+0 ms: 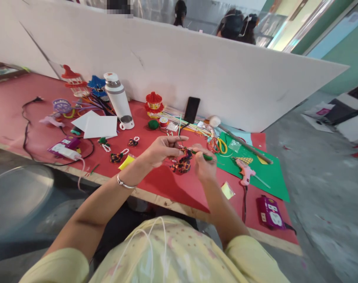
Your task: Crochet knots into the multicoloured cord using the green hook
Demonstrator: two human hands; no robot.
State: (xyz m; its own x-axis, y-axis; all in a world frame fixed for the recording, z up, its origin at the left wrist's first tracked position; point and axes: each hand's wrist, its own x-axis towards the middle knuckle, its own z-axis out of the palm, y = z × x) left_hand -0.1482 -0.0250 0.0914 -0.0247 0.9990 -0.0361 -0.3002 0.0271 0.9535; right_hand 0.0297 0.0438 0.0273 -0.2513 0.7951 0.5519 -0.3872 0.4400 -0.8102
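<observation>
Over the red table [155, 184], my left hand [163, 151] pinches the upper edge of a dark multicoloured crochet piece [181, 165] with orange and purple in it. A crochet hook with a green handle [207, 157] is gripped in my right hand [205, 165], its thin end at the yarn by my left fingertips. Part of the piece hangs below the fingers, and the exact stitch is too small to make out. To the left lie similar small yarn pieces with bead loops [116, 157] and a yellow packet [126, 162].
A white flask [120, 104], white cards [101, 126] and a phone [192, 110] stand or lie toward the back panel [196, 67]. Yellow-handled scissors [222, 146], a stick [249, 146] and a pink glue gun [246, 173] are on the right. Purple power strip [270, 212] sits near the right corner.
</observation>
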